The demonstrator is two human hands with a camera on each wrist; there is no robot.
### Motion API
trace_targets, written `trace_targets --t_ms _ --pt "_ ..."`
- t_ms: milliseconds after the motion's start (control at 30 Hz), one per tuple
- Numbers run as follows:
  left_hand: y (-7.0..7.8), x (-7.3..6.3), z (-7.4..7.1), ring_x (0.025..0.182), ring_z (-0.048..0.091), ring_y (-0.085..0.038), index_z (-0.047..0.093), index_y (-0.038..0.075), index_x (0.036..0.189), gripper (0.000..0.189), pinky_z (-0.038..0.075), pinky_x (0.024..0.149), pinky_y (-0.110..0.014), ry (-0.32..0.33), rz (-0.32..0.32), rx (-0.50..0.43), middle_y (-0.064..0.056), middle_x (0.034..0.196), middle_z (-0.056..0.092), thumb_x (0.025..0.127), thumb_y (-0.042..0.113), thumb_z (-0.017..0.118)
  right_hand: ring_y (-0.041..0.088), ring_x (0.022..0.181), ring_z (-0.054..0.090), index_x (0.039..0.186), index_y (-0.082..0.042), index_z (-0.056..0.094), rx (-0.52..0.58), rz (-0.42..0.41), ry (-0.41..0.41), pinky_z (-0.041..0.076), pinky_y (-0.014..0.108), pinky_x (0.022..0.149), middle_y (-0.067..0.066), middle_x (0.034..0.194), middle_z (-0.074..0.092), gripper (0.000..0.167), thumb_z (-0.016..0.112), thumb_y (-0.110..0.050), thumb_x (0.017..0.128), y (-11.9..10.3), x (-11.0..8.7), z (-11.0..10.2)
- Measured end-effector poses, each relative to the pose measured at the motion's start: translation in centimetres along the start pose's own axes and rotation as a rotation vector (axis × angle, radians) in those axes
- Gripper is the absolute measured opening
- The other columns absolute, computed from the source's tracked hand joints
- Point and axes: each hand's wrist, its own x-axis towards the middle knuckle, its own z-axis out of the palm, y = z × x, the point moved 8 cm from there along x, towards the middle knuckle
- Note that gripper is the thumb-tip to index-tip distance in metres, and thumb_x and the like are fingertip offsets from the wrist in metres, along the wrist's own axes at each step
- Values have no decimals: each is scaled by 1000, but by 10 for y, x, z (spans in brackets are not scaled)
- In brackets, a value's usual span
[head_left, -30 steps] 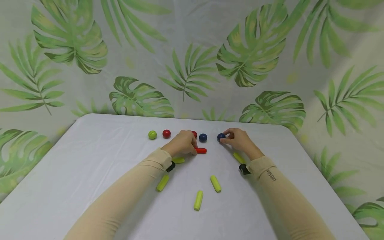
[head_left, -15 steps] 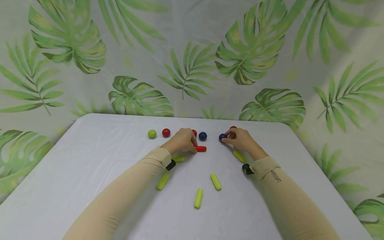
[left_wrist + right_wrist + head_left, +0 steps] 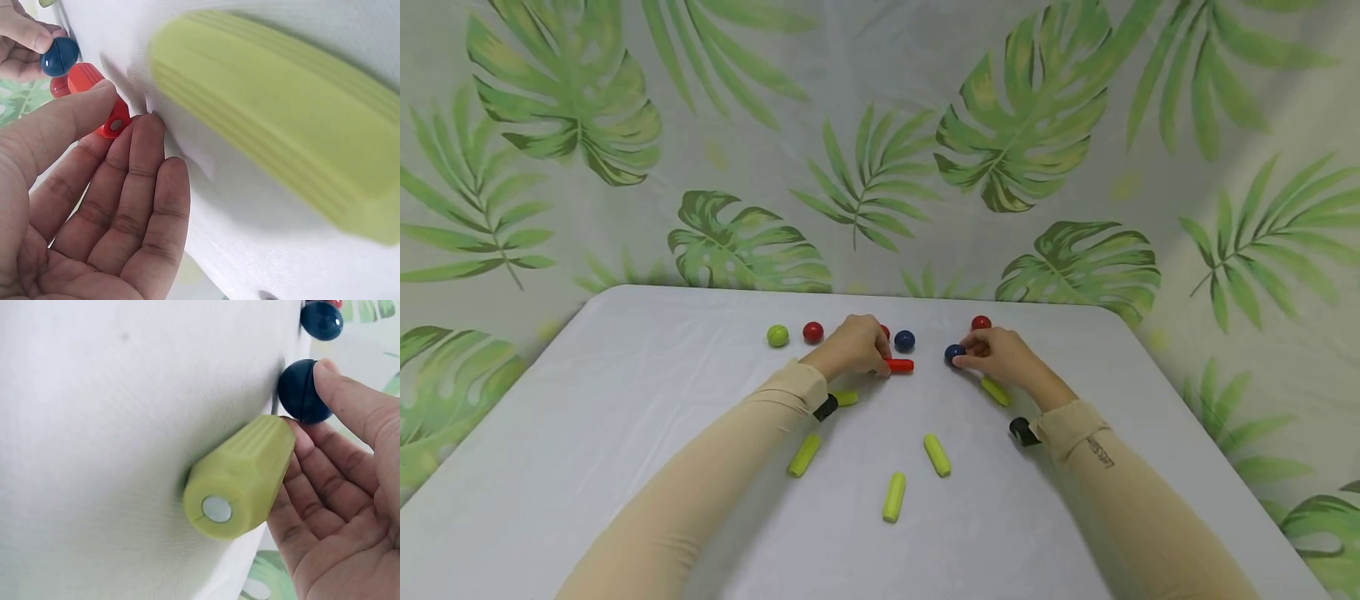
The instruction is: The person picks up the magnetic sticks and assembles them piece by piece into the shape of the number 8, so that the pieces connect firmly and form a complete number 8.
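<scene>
In the head view my left hand (image 3: pixel 852 345) pinches one end of a short red stick (image 3: pixel 900 365) between thumb and fingertips. The left wrist view shows a round silvery spot on that stick's end. To the right, my right hand (image 3: pixel 1007 360) pinches a dark blue ball (image 3: pixel 953 354) with thumb and fingers, close over the white cloth. A seam runs round this ball (image 3: pixel 304 391) in the right wrist view. A yellow-green stick (image 3: pixel 240 478) lies beside the right fingers. Just beyond the red stick sits a second blue ball (image 3: pixel 905 341), with a red ball (image 3: pixel 884 332) partly hidden behind my left hand.
A green ball (image 3: pixel 778 336) and a red ball (image 3: pixel 813 332) stand at the back left. Another red ball (image 3: pixel 981 322) is behind my right hand. Several yellow-green sticks lie nearer, among them one in front (image 3: pixel 894 497). A leaf-patterned cloth (image 3: pixel 880 150) hangs behind the table.
My right hand has brought the blue ball slightly nearer to me, and the red ball behind that hand has come into view. My left hand has shifted the red stick a little away from me.
</scene>
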Motion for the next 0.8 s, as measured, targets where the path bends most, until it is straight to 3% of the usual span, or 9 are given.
trace_targets --t_ms 133,300,800 --pt "3 1 0 82 60 -15 83 9 92 9 50 74 -23 5 -2 5 -1 85 73 86 11 90 25 99 66 126 -1 72 -3 -18 -15 57 39 93 12 107 72 42 79 -33 100 -3 -2 3" --pt "8 3 1 78 60 -14 83 8 92 10 50 72 -23 18 16 28 -1 79 74 85 11 90 23 98 66 126 -3 73 -6 -37 -20 58 38 93 11 108 73 40 80 -31 99 -8 -4 9" --pt "12 10 5 76 60 -12 84 8 92 9 48 69 -22 10 29 25 0 79 74 86 12 90 15 85 65 119 -3 76 28 -144 -32 54 30 81 6 98 75 32 80 -28 99 -30 -6 19"
